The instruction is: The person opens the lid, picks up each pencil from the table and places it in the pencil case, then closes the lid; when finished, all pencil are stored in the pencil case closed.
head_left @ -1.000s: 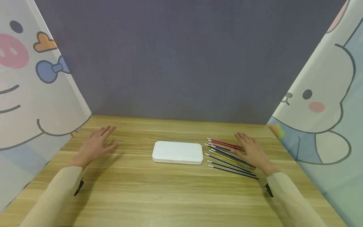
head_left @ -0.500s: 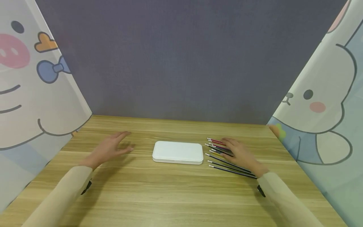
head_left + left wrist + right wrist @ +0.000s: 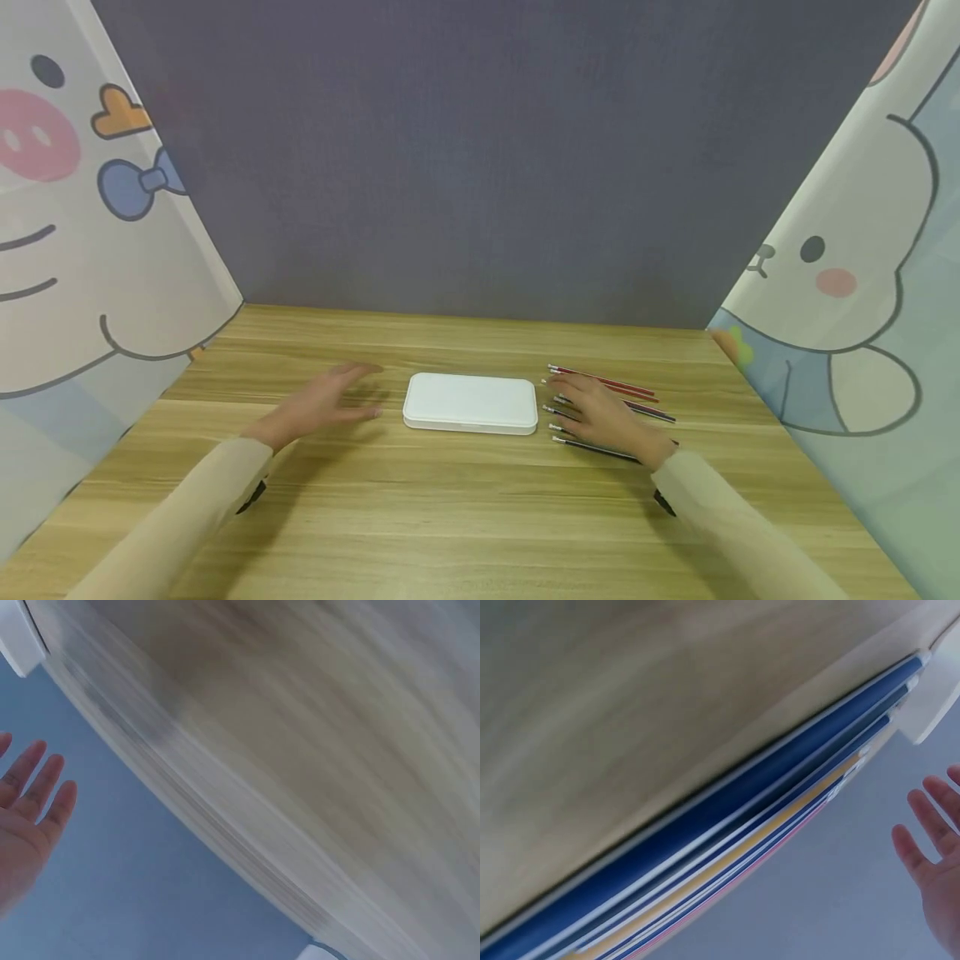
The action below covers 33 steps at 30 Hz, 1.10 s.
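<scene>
A white flat case (image 3: 470, 402) lies closed in the middle of the wooden table in the head view. My left hand (image 3: 322, 407) is to its left, fingers extended and thumb apart, holding nothing. To the case's right, several pencils (image 3: 603, 452) with white-tipped ends lie fanned out, mostly dark, some red. My right hand (image 3: 606, 418) hovers over them with its fingertips near the case's right edge, hiding part of the bunch. The right wrist view shows that hand (image 3: 937, 862) raised above the blue, yellow and pink pencils (image 3: 705, 832), fingers spread and nothing held.
The wooden table (image 3: 450, 517) runs back to a dark grey panel (image 3: 480, 167). Walls with cartoon animals stand on both sides, a pig (image 3: 90, 267) at left and a rabbit (image 3: 847, 242) at right.
Both hands have moved inward toward the white case, the left going right and the right going left across the pencils. Case and pencils stay where they were.
</scene>
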Motion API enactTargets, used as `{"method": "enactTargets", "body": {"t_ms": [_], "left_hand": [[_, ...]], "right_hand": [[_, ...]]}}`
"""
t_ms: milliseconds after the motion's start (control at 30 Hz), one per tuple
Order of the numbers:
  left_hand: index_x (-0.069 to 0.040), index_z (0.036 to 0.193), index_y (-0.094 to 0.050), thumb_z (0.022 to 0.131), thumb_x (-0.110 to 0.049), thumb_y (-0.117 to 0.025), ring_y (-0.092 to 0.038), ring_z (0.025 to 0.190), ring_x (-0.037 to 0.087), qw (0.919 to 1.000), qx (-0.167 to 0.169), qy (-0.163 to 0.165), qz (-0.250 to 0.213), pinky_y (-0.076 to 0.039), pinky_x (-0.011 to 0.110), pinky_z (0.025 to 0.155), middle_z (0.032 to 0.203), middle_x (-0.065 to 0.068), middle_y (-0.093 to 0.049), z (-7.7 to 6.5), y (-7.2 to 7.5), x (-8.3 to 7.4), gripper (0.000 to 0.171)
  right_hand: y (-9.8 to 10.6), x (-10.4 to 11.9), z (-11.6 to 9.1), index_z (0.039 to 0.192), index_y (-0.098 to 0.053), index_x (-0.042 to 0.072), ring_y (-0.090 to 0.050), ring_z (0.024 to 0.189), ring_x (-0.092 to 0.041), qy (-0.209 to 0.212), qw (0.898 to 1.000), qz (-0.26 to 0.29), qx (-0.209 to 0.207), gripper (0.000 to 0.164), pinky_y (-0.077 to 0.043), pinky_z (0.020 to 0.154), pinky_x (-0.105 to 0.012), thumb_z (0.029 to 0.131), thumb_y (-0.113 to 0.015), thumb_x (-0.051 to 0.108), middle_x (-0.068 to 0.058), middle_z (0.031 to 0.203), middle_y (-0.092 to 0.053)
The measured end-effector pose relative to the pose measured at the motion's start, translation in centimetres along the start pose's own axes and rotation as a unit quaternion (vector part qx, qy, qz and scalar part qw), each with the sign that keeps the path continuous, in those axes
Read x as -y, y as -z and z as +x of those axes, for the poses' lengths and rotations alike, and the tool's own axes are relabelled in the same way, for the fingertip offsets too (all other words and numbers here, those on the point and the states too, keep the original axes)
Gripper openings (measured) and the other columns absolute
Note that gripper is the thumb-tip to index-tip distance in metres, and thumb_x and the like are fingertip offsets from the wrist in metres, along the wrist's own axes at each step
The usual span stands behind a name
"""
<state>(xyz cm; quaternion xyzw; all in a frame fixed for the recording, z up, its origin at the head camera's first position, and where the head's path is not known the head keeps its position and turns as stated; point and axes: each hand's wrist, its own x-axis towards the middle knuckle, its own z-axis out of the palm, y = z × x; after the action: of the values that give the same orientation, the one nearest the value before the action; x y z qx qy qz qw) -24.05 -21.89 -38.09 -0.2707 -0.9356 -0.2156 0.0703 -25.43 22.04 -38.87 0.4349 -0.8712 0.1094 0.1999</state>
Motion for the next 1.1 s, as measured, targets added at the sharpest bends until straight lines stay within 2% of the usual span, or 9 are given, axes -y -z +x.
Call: {"method": "enactTargets", "body": {"t_ms": [267,433,733,967,1100], "left_hand": [[-0.007,0.132,-0.045,0.077,-0.041,-0.069,-0.048,0.119,0.034,0.9995,0.019,-0.011,-0.023,-0.043,0.051,0.096,0.131,0.015,-0.050,0.9,-0.7,-1.2,0.068],[-0.004,0.131,-0.046,0.077,-0.042,-0.069,-0.050,0.117,0.034,0.9990,0.024,-0.016,-0.033,-0.044,0.050,0.096,0.130,0.016,-0.052,1.5,-1.5,-1.7,0.070],[-0.001,0.130,-0.044,0.072,-0.046,-0.072,-0.053,0.113,0.033,0.9977,0.034,-0.007,-0.057,-0.047,0.047,0.092,0.129,0.016,-0.052,2.5,-2.5,-2.0,0.079],[-0.001,0.136,-0.036,0.068,-0.049,-0.074,-0.048,0.116,0.034,0.9926,0.069,0.022,-0.097,-0.046,0.048,0.093,0.136,0.018,-0.044,3.1,-3.1,-2.1,0.092],[-0.001,0.137,-0.033,0.067,-0.045,-0.076,-0.049,0.116,0.033,0.9913,0.080,0.020,-0.103,-0.047,0.046,0.093,0.136,0.017,-0.043,3.4,-3.4,-2.0,0.092]], "right_hand": [[-0.8,1.3,1.4,0.111,-0.061,0.005,-0.058,0.105,-0.022,0.035,0.999,0.016,-0.004,0.039,-0.051,0.086,-0.038,0.077,-0.072,0.022,-0.008,0.115,-0.061],[-1.4,2.0,2.4,0.112,-0.061,0.004,-0.058,0.105,-0.022,0.055,0.998,0.006,-0.003,0.042,-0.048,0.090,-0.040,0.076,-0.072,0.024,-0.007,0.114,-0.062],[-2.8,2.8,4.3,0.106,-0.062,0.002,-0.060,0.100,-0.022,0.124,0.991,0.016,-0.040,0.040,-0.050,0.087,-0.038,0.072,-0.074,0.019,-0.009,0.106,-0.064],[-3.4,4.2,5.4,0.108,-0.062,0.008,-0.058,0.104,-0.018,0.115,0.993,-0.009,-0.010,0.037,-0.049,0.087,-0.036,0.076,-0.071,0.025,-0.004,0.109,-0.063],[-3.6,4.9,6.0,0.111,-0.061,0.009,-0.056,0.107,-0.018,0.105,0.994,-0.011,0.018,0.037,-0.048,0.089,-0.035,0.080,-0.068,0.026,-0.003,0.113,-0.061]]}}
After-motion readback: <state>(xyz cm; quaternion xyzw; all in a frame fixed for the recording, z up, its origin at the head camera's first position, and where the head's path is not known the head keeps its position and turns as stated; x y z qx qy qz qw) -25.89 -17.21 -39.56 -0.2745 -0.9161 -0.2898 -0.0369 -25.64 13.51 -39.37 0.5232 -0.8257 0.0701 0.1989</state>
